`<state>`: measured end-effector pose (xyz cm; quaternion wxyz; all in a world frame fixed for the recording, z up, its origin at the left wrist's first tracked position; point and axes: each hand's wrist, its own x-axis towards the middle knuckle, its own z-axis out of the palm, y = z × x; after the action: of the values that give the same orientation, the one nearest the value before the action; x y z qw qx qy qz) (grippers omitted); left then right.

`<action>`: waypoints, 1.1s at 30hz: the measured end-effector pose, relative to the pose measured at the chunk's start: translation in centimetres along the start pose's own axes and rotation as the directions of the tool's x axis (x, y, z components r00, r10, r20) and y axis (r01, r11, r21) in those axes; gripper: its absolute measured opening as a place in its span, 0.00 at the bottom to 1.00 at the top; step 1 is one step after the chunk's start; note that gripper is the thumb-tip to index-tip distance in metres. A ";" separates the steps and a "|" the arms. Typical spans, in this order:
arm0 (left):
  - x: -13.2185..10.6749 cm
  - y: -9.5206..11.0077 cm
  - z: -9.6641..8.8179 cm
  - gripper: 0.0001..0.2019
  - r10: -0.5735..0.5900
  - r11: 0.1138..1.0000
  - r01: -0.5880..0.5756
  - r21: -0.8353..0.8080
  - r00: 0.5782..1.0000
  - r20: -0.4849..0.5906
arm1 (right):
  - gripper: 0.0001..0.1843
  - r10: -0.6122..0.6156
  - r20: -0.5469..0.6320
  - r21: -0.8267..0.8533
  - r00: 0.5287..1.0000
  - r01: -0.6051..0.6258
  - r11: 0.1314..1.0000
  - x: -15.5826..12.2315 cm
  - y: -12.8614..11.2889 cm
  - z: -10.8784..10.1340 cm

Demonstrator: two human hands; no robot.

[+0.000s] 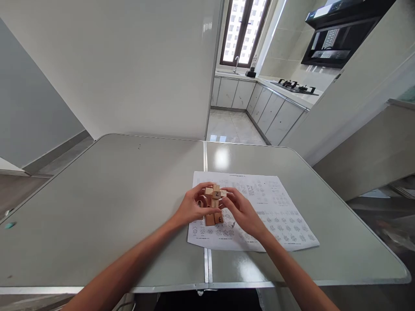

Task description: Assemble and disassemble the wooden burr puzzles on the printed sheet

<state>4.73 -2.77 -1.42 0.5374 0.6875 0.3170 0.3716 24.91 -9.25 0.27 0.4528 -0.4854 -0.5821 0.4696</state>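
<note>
Clasping stacked wooden blocks [216, 195] with my left hand [192, 207], I grip their right side with my right hand [241, 210], over the printed sheet [275, 207] on the table [129, 194]

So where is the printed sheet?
In the head view, the printed sheet lies mostly right of centre on the table, partly beneath the left hand, right hand and wooden blocks.

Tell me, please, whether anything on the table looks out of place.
A small teal object lies near the left edge of the table, well apart from the wooden blocks and printed sheet, so it looks stray.
</note>
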 end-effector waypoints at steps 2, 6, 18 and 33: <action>-0.1 -0.1 0.0 0.38 0.009 1.000 -0.008 -0.013 0.999 0.035 | 0.20 -0.077 -0.032 -0.168 0.997 0.071 0.983 -0.3 0.2 -0.1; -0.4 0.2 0.1 0.37 0.056 0.998 -0.059 0.038 0.997 0.059 | 0.21 -0.027 0.057 -0.133 0.998 0.035 0.990 -0.6 0.2 -0.5; -0.6 0.8 -0.1 0.36 0.126 0.971 -0.160 0.180 0.974 0.189 | 0.24 0.284 0.178 0.385 0.942 -0.333 0.861 -2.2 0.3 -0.9; 0.9 -0.9 -1.0 0.12 0.116 0.911 -0.023 0.412 0.973 -0.202 | 0.06 0.566 -0.092 0.780 0.820 -0.293 0.552 -4.2 4.2 -9.5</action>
<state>4.33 -1.35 -2.02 0.3301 0.7493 0.4205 0.3909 35.30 -12.02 -2.80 0.5688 -0.4612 -0.1172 0.6708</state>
